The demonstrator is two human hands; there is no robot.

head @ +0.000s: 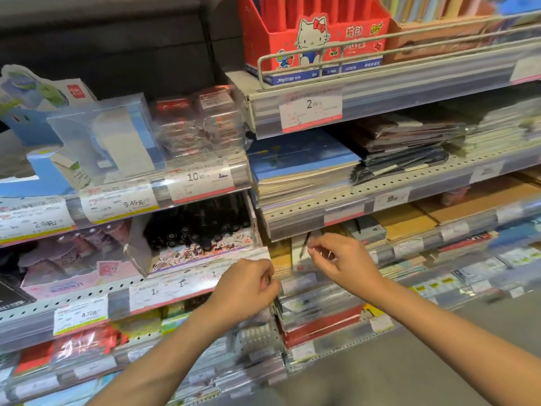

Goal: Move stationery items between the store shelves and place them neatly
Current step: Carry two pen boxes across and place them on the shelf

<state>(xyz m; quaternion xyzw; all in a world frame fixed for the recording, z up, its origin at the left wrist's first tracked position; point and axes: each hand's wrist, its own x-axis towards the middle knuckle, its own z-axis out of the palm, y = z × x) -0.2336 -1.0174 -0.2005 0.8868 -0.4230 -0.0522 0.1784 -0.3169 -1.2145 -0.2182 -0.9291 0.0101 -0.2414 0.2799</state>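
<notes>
My right hand reaches to the third shelf on the right and pinches a thin dark pen between thumb and forefinger; the pen points up and is blurred. Just to its left, my left hand has its fingers curled at the upright post between the two shelf units. What they hold, if anything, is hidden. Up and left of that hand stands a white display box of black pens with scribbles on its front card.
Stacked notebooks and dark folders lie on the right shelf above my hands. A red cartoon-cat box stands behind a wire rail on top. Clear plastic packs sit upper left. Price strips edge every shelf. Grey floor lies at lower right.
</notes>
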